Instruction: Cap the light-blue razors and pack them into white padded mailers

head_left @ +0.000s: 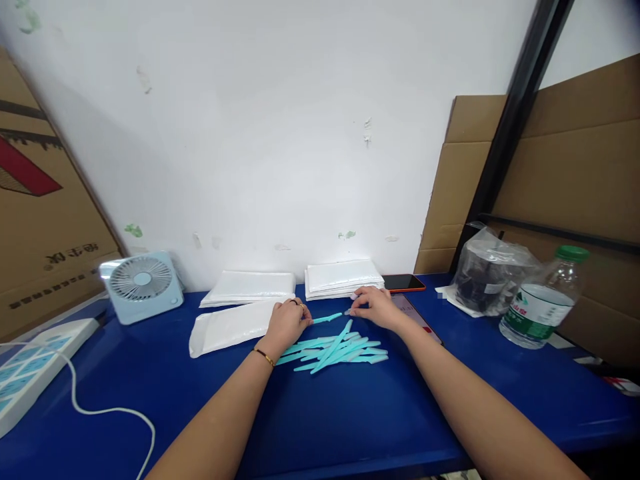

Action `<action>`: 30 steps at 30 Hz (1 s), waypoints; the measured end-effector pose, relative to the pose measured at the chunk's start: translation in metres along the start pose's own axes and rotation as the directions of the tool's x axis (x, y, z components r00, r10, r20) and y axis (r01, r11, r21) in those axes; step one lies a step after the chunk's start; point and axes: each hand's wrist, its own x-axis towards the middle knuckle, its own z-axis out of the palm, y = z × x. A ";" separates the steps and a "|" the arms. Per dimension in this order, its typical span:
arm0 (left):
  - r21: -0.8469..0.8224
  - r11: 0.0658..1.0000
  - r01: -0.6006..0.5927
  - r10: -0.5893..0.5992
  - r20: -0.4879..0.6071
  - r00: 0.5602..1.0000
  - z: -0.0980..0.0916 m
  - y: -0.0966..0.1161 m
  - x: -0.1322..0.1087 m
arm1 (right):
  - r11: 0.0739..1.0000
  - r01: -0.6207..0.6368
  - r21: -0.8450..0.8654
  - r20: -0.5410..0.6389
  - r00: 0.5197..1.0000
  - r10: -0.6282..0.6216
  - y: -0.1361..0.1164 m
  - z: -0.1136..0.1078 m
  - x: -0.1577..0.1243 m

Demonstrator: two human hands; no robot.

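Holding teal stick [327, 319] level just behind teal pile [336, 350], singled out: left hand [286, 324] grip pinching one end, right hand [373, 308] grip pinching other. White pouch [230, 328] left of pile, within reach.

Slim teal stick [327, 319], seemingly pinched at both ends, behind the teal pile [336, 349]

Bright even light, soft shadows, warped edges.

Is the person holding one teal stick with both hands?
Yes, the left hand and right hand each pinch an end of one teal stick behind the pile.
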 end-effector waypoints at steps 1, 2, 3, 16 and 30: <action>-0.004 1.000 0.009 -0.009 0.003 1.000 0.001 0.000 0.000 | 1.000 -0.027 -0.010 -0.009 1.000 0.027 0.003 -0.001 0.000; -0.009 1.000 0.010 -0.010 0.004 1.000 0.002 0.000 0.000 | 0.999 -0.044 -0.020 -0.015 0.999 0.044 0.004 -0.002 -0.001; -0.013 1.000 0.005 -0.005 -0.001 1.000 0.002 0.000 0.000 | 0.999 -0.044 -0.031 -0.016 0.999 0.044 0.004 -0.003 -0.002; -0.256 0.958 -0.127 0.166 0.137 0.977 0.000 0.019 -0.014 | 0.970 0.243 0.027 0.253 0.937 -0.241 -0.015 -0.013 -0.011; -0.035 0.999 0.022 -0.023 -0.028 0.999 -0.013 0.000 -0.005 | 0.999 0.045 0.002 -0.011 0.999 -0.045 0.003 -0.003 -0.003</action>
